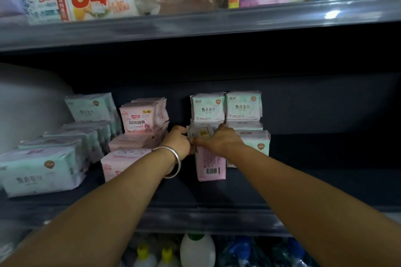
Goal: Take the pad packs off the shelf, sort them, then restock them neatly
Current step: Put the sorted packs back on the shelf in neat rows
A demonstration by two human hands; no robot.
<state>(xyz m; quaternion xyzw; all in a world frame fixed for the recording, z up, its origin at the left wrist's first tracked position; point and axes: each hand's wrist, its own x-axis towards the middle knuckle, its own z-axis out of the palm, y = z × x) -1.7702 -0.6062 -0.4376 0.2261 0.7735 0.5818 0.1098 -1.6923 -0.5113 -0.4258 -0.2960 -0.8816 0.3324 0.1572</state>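
Head: pack (200, 133) between both grips

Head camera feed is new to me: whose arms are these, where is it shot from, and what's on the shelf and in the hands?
One picture, from a camera worn on the person's head, looking forward and down. No machine: two bare arms. The left hand, with a bangle on its wrist, and the right hand meet at a small pack, fingers curled on it, above a pink pack. On the dark shelf stand mint-green packs behind, pink packs and more mint-green ones to the left.
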